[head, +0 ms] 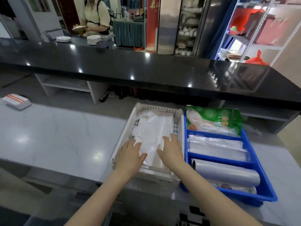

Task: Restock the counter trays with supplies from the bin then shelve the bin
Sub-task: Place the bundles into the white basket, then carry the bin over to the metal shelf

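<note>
Left hand (130,154) and right hand (171,150), fingers spread, apparently press flat on the plastic bags (154,126); smooth stack level inside the white tray (178,124).

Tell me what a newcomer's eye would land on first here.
Left hand and right hand lie flat on white plastic bags in the white perforated tray at centre. Beside it on the right, a bright blue three-compartment tray holds a green packet farthest, clear bags in the middle and a roll of clear film nearest. A glossy black counter runs across behind.
</note>
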Tool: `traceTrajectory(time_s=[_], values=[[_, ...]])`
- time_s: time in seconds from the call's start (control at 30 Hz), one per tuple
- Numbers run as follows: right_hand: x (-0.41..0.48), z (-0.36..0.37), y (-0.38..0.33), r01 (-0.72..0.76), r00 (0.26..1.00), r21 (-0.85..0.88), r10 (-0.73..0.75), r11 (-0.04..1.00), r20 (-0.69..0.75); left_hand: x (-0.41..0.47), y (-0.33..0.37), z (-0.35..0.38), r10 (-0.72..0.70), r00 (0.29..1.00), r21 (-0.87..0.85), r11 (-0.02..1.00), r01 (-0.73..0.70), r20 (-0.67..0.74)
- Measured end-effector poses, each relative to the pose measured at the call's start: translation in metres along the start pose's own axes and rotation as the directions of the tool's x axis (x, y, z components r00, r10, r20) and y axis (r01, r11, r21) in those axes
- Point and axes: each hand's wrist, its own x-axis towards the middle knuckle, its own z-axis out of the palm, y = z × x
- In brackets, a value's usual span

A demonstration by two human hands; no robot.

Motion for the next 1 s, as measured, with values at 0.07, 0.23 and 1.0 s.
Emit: traceTrajectory(time_s=[0.07,0.23,1.0], values=[[-0.008,-0.005,-0.004,0.091,0.996,0.028,-0.091,0.995,0.003,-0.017,0.001,-0.010,-0.027,0.996,-0.033,0.999,0.025,-0.082],[-0.042,0.008,-0.038,0.406,0.907,0.118,-0.415,0.906,0.071,-0.092,-0.015,-0.029,-0.151,0.934,-0.136,0.984,0.112,-0.325],[-0.099,0.295,-0.175,0.659,0.576,-0.100,-0.415,0.745,0.704,-0.467,-0.239,0.063,-0.991,-0.060,-0.436,-0.106,0.894,0.119]])
